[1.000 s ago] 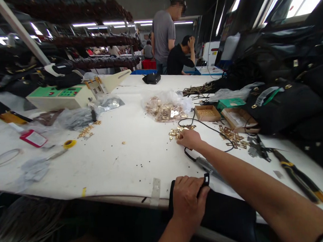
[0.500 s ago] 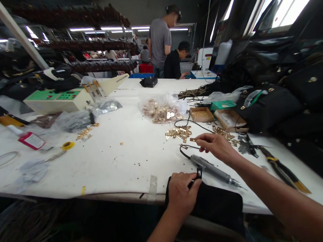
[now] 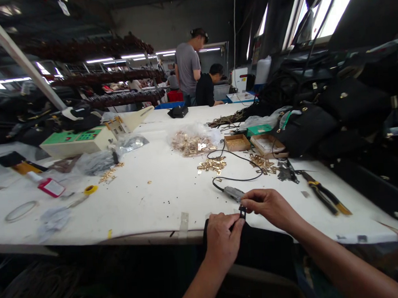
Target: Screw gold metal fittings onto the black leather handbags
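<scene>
My left hand [image 3: 222,239] pinches a black strap end [image 3: 242,212] with a slot in it, between thumb and fingers. The strap end stands up from a black bag piece [image 3: 267,243] that lies at the table's front edge. My right hand [image 3: 271,206] is closed at the top of that strap end, thumb and fingertips touching it. The small gold metal plate seen in its fingertips earlier is mostly hidden now. Behind the right hand lies a grey electric screwdriver [image 3: 234,193], its tip end covered by the hand. Loose gold plates [image 3: 213,165] form a pile farther back.
Beyond the pile sit a plastic bag of gold parts [image 3: 192,142] and a cardboard box [image 3: 237,142]. Pliers [image 3: 325,195] lie at right, near stacked black bags [image 3: 309,129]. A red bottle [image 3: 51,187] and a green-topped machine [image 3: 80,142] stand left. Two people are at the back.
My right hand has come down and toward me, from beside the gold pile to the strap end, bringing the gold plate. The left hand keeps its hold. The camera view has shifted slightly.
</scene>
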Tool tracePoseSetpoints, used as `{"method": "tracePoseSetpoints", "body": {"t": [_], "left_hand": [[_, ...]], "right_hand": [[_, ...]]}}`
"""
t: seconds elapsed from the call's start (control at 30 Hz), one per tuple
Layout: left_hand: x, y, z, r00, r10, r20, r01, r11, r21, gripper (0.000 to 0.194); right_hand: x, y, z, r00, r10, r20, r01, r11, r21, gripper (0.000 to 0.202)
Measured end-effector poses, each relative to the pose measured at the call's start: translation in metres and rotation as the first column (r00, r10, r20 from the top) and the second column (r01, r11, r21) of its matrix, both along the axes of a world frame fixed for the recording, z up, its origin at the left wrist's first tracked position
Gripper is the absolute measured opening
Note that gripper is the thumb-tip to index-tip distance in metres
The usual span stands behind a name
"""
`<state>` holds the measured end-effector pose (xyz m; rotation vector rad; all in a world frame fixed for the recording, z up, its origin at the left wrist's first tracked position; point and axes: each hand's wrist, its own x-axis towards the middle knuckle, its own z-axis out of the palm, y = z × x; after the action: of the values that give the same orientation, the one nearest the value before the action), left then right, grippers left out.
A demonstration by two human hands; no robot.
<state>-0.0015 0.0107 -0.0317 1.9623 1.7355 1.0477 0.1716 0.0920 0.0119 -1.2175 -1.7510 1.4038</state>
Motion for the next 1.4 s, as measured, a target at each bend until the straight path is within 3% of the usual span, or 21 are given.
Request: {"method": "tracePoseSetpoints", "body": {"t": [0.23,0.47,1.03,1.4], "left_hand": [[0.005,-0.005,-0.002,1.000,0.008,0.003,-0.008,1.000,-0.022,0.019],[0.004,-0.005,-0.007,0.999,0.007,0.038,-0.005,0.999,-0.044,0.021],[-0.006,0.002,-0.018,0.980,0.026,0.196,0.011,0.982,-0.186,0.028],[-0.010,0.008,-0.020,0.970,0.032,0.239,0.031,0.966,-0.257,0.021]], "right_hand": [[0.000,-0.012,-0.009,0.999,0.041,0.005,-0.041,0.984,0.171,0.025],[0.000,-0.016,-0.012,0.999,0.023,0.036,-0.030,0.979,0.204,0.023],[-0.004,-0.010,-0.028,0.994,0.048,0.097,-0.056,0.995,0.081,0.036],[-0.006,-0.007,-0.034,0.992,0.047,0.120,-0.050,0.998,0.027,0.038]]}}
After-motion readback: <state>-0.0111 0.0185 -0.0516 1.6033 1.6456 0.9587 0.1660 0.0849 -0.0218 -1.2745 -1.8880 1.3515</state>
